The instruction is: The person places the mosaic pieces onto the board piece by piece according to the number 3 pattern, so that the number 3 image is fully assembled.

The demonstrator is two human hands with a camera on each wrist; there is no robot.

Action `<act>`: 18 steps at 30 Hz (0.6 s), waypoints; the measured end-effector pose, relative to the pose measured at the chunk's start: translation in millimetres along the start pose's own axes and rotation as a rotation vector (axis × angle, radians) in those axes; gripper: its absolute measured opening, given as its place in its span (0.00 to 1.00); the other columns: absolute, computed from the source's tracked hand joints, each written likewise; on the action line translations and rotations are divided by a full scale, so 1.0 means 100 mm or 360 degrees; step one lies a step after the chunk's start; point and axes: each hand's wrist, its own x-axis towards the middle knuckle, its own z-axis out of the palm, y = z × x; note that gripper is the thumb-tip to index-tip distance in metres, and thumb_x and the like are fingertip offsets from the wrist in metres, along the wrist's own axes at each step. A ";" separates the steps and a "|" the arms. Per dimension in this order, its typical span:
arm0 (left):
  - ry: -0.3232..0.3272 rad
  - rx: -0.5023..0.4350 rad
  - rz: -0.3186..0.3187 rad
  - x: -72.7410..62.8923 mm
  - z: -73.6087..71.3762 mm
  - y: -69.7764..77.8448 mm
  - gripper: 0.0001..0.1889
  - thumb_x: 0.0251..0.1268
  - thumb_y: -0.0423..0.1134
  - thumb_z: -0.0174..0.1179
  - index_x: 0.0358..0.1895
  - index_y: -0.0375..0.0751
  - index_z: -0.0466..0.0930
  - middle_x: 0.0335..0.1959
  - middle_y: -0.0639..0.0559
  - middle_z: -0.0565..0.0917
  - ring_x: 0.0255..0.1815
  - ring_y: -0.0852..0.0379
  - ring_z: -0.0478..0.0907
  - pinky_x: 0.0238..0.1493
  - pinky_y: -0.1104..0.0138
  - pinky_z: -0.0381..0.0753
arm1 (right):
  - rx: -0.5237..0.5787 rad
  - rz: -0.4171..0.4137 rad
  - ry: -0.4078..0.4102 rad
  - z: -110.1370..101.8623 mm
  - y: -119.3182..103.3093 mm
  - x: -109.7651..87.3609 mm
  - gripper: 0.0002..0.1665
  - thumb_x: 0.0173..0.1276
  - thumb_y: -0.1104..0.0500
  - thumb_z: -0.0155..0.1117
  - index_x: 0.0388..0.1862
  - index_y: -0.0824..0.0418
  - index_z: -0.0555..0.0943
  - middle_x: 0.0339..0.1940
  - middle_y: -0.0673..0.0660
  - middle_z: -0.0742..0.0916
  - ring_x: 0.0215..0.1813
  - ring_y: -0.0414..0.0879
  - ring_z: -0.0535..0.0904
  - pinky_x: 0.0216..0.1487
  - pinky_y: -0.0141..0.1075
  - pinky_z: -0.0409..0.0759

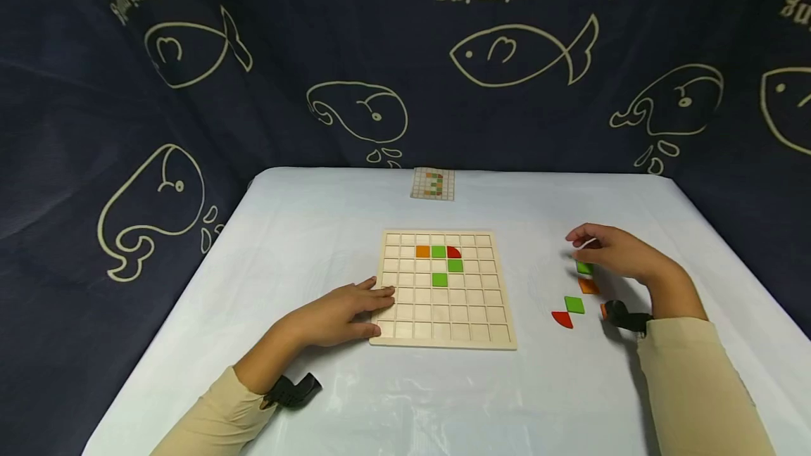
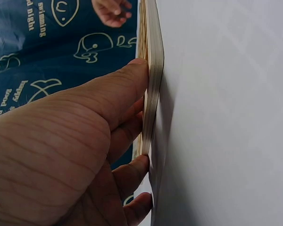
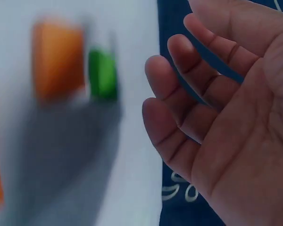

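Observation:
A square wooden grid board (image 1: 423, 313) lies on the table. Its cells hold an orange square tile (image 1: 422, 251), several green square tiles (image 1: 439, 279) and a red quarter-circle tile (image 1: 453, 252). My left hand (image 1: 342, 314) rests at the board's left edge, its fingertips over the rim and the thumb against the side, as the left wrist view also shows. To the right of the board, my right hand (image 1: 617, 253) hovers over a loose green tile (image 1: 585, 269), fingers loosely bent. In the right wrist view nothing lies between those fingers (image 3: 160, 117).
Beside and below the right hand lie more loose tiles: an orange one (image 1: 588, 286), a green one (image 1: 574, 305) and a red quarter circle (image 1: 562, 319). A pattern card (image 1: 434, 184) lies at the table's far edge, before a dark cloth (image 1: 355, 41) with fish drawings.

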 end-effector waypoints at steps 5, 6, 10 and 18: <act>0.0010 0.0000 0.0034 0.00 0.00 0.00 0.29 0.70 0.44 0.62 0.71 0.36 0.70 0.74 0.46 0.66 0.77 0.37 0.53 0.71 0.44 0.56 | 0.0066 0.0073 -0.0097 -0.05 0.26 -0.06 0.24 0.72 0.56 0.62 0.62 0.65 0.73 0.54 0.62 0.77 0.54 0.55 0.70 0.51 0.42 0.72; 0.0009 0.0003 0.0040 0.00 0.00 0.00 0.29 0.70 0.44 0.62 0.71 0.36 0.70 0.74 0.46 0.67 0.77 0.37 0.53 0.71 0.43 0.56 | 0.0081 0.0083 -0.0111 -0.05 0.30 -0.07 0.24 0.72 0.56 0.63 0.62 0.65 0.73 0.54 0.62 0.77 0.54 0.55 0.69 0.51 0.42 0.72; 0.0003 -0.0003 0.0043 0.00 0.00 0.00 0.29 0.71 0.44 0.61 0.71 0.36 0.70 0.74 0.46 0.66 0.77 0.37 0.53 0.71 0.42 0.56 | 0.0115 0.0095 -0.0122 -0.01 0.40 -0.08 0.25 0.70 0.57 0.65 0.62 0.65 0.73 0.53 0.61 0.76 0.53 0.54 0.68 0.49 0.38 0.73; 0.0032 0.0006 0.0063 -0.01 -0.01 0.01 0.29 0.70 0.44 0.62 0.70 0.35 0.70 0.73 0.45 0.67 0.76 0.36 0.54 0.70 0.42 0.57 | 0.0153 0.0107 -0.0144 0.01 0.45 -0.06 0.27 0.68 0.58 0.66 0.63 0.67 0.72 0.51 0.61 0.76 0.52 0.53 0.68 0.47 0.35 0.74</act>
